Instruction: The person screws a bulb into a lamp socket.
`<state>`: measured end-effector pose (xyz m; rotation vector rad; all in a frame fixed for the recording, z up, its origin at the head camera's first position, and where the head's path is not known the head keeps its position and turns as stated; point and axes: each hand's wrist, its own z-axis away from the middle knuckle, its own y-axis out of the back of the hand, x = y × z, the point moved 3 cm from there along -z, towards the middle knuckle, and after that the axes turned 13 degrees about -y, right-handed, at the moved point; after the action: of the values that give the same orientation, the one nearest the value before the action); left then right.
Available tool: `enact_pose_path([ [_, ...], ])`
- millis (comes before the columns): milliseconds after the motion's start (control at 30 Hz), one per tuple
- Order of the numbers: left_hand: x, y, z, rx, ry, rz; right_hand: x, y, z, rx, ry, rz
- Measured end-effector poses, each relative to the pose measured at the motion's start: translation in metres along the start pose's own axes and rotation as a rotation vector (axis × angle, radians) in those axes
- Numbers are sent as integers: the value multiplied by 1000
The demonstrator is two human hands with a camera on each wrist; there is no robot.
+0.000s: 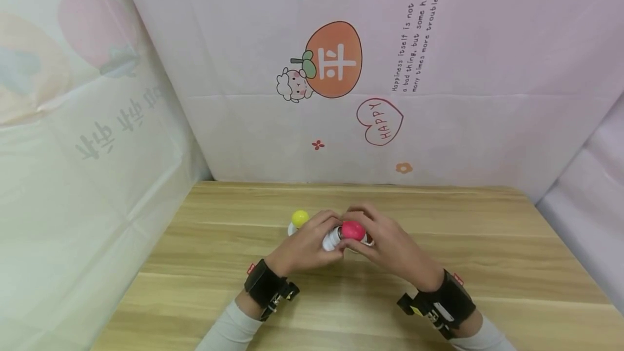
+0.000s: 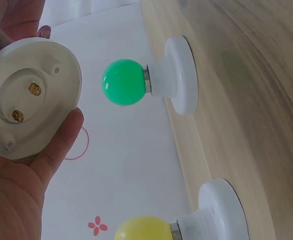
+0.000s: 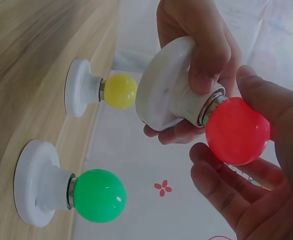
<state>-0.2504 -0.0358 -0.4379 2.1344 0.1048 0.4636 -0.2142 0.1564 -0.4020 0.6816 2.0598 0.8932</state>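
Both my hands meet above the worktop — left hand fingers grip a white socket, right hand fingers hold its red bulb, apparently seated — yellow and green bulbs stand mounted.

Probably a staged recording booth: wooden table inside cartoon-printed cloth walls.

Head cam: high, facing forward and down at the wooden table and printed backdrop, hands small at lower centre. Left wrist cam: very close, rolled sideways, table at frame right, green bulb upper centre, yellow bulb at bottom. Right wrist cam: close, rolled the other way, table at left; it shares the same green bulb and yellow bulb.
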Motion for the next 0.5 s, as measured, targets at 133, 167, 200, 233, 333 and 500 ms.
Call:
enact_pose_path([
  [133, 0, 1, 0, 3, -9, 2, -1, 2, 1, -10, 68, -30],
  [167, 0, 1, 0, 6, -11, 3, -1, 2, 1, -18, 72, -37],
  [200, 0, 2, 0, 9, -12, 2, -1, 3, 1, -24, 77, -42],
  [233, 0, 2, 0, 12, -13, 4, -1, 3, 1, -30, 80, -47],
  [333, 0, 1, -1, 17, -12, 8, -1, 5, 2, -49, 81, -61],
  [500, 0, 1, -1, 14, -17, 7, -1, 7, 1, -62, 74, -75],
])
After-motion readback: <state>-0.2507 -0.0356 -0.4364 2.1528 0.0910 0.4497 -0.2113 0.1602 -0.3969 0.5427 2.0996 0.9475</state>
